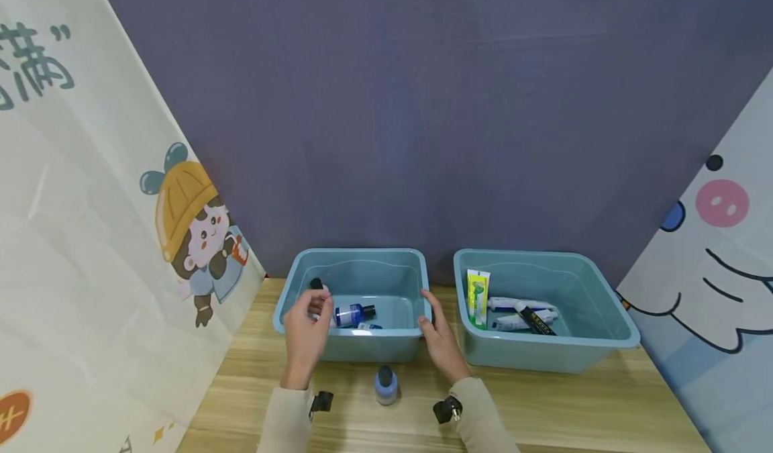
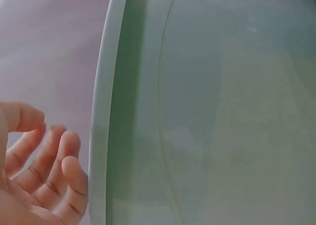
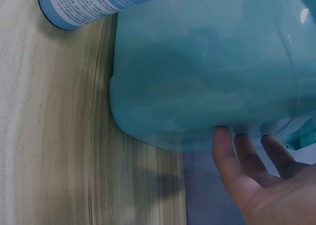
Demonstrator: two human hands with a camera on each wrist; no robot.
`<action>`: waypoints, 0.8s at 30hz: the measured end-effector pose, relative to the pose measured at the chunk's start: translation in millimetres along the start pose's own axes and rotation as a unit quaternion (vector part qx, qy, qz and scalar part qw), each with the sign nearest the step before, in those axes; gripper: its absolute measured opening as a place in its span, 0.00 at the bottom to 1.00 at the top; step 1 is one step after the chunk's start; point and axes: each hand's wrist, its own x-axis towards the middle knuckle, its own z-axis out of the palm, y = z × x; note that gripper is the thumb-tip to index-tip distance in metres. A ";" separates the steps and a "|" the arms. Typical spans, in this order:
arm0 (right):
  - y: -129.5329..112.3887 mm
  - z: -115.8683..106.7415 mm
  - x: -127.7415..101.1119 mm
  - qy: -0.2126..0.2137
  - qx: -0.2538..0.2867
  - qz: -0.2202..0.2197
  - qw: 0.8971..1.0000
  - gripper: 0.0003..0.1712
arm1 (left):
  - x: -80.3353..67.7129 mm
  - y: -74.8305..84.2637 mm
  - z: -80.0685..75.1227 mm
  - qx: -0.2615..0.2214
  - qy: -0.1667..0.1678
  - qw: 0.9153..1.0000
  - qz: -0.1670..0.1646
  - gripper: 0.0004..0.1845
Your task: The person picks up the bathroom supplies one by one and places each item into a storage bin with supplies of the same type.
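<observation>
My left hand hovers over the front left of the left blue bin, its fingers loosely bent. Nothing shows between those fingers in the left wrist view. Just beyond its fingertips is a small black-capped bottle, partly hidden. A dark blue bottle with a black cap lies inside that bin, beside another small item partly hidden by the front rim. My right hand touches the bin's right side, its fairly straight fingertips against the outer wall; the thumb is at the rim.
A light blue bottle with a dark cap stands on the wooden table between my forearms. To the right, a second bin holds a yellow-green tube and several other tubes. A grey-blue cloth hangs behind.
</observation>
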 end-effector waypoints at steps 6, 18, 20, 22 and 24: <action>-0.9 -0.3 -0.7 0.002 -0.002 -0.002 1.000 0.33 | -19.7 -2.6 -2.8 -0.044 0.022 0.999 -0.015 0.03; -1.5 0.0 -1.4 0.001 -0.002 -0.001 1.000 0.32 | -66.6 -12.7 7.0 -0.101 0.032 0.994 -0.018 0.05; -1.5 0.0 -1.3 0.001 -0.002 -0.002 1.000 0.32 | -73.5 -15.4 10.7 -0.105 0.030 0.994 -0.027 0.05; -1.2 0.0 -1.2 0.000 -0.001 -0.003 1.000 0.32 | -79.8 -17.6 14.4 -0.111 0.026 0.993 -0.041 0.05; -0.6 0.0 -1.2 -0.001 0.001 -0.005 1.000 0.32 | -85.8 -18.8 18.0 -0.119 0.019 0.991 -0.051 0.04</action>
